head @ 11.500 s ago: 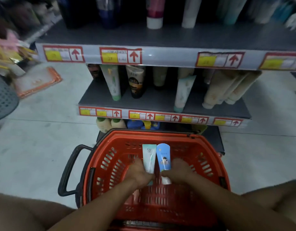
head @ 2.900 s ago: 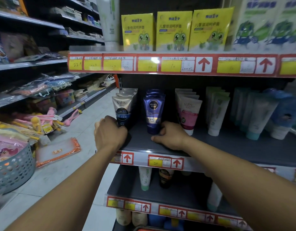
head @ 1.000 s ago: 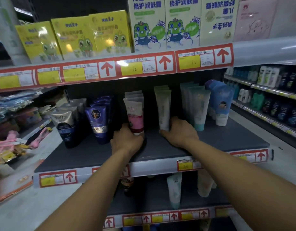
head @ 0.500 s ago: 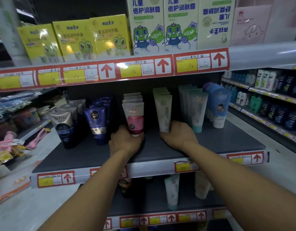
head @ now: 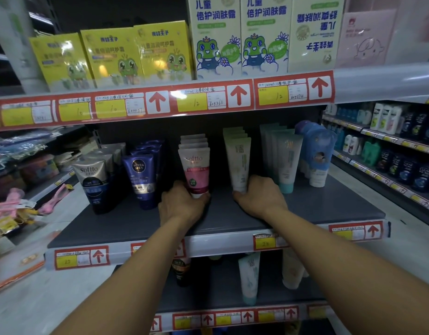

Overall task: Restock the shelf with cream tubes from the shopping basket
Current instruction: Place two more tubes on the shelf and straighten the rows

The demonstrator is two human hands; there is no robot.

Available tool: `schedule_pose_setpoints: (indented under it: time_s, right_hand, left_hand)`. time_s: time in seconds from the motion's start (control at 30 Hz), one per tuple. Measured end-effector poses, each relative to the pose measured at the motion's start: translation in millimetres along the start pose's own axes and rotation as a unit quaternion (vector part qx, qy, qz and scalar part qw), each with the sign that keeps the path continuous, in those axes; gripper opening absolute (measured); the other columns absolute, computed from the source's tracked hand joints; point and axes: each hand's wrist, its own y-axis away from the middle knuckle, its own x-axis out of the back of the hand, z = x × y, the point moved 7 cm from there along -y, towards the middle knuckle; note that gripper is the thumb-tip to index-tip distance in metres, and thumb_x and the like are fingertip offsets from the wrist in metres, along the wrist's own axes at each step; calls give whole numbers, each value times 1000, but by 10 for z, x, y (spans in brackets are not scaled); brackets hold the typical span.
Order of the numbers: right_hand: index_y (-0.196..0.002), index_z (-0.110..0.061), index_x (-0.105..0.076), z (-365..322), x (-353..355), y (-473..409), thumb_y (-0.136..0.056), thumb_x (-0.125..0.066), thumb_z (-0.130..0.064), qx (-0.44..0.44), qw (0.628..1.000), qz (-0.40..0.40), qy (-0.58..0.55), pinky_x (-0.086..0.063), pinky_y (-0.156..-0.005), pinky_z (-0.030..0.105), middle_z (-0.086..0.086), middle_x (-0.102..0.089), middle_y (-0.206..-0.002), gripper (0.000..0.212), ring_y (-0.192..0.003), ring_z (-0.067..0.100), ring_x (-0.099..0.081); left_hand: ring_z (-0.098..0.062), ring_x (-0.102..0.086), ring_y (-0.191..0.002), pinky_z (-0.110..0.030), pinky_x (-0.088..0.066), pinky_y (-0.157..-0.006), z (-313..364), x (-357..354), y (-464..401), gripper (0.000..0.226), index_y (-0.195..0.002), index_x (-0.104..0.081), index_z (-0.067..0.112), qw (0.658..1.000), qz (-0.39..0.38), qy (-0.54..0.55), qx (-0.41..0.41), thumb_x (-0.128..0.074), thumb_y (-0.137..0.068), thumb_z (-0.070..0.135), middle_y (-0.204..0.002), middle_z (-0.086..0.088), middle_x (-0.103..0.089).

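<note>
Gripping tube bases, fingers (head: 203,197) curled

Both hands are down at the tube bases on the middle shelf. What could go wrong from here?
1. The left hand grips the pink Softto tube at its cap, with more tubes lined up behind it; a shove could topple that row like dominoes.
2. The right hand holds the pale green tube close beside the teal-capped tubes; pulling away carelessly might knock them.
3. All these tubes stand on narrow caps, so any bump to the shelf may tip them.
</note>
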Motion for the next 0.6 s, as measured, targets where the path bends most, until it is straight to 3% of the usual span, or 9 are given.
schedule_pose_setpoints:
  time_s: [0.2, 0.33, 0.6]
  right_hand:
    - [-106, -15, -64, 10, -11, -23, -88, -68, -50, 3, 1000, -6, 4, -56, -73, 35, 7, -69, -105, 39, -95, 28, -67]
    - [-96, -17, -59, 16, -21, -26, -90, -67, -48, 3, 1000, -7, 4, -50, -67, 31, 4, -61, -94, 33, -83, 24, -59]
    - [-104, -15, -64, 24, -25, -34, -88, -68, -49, 5, 1000, -2, 4, -55, -72, 34, 8, -69, -105, 38, -95, 28, -67]
  left_hand:
    - [-34, -65, -110, -48, -56, -94, 10, -2, -15, 65, -114, -60, 27, 1000, 6, 1, 2, -73, -70, 72, -115, -5, -71]
    - [-35, -66, -107, -48, -57, -93, 0, 3, -13, 64, -114, -60, 25, 1000, 7, 8, 3, -72, -69, 69, -113, -6, -71]
    - [-35, -66, -108, -48, -57, -93, 15, 12, 2, 64, -113, -60, 25, 1000, 8, 13, 0, -70, -68, 69, -113, -6, -71]
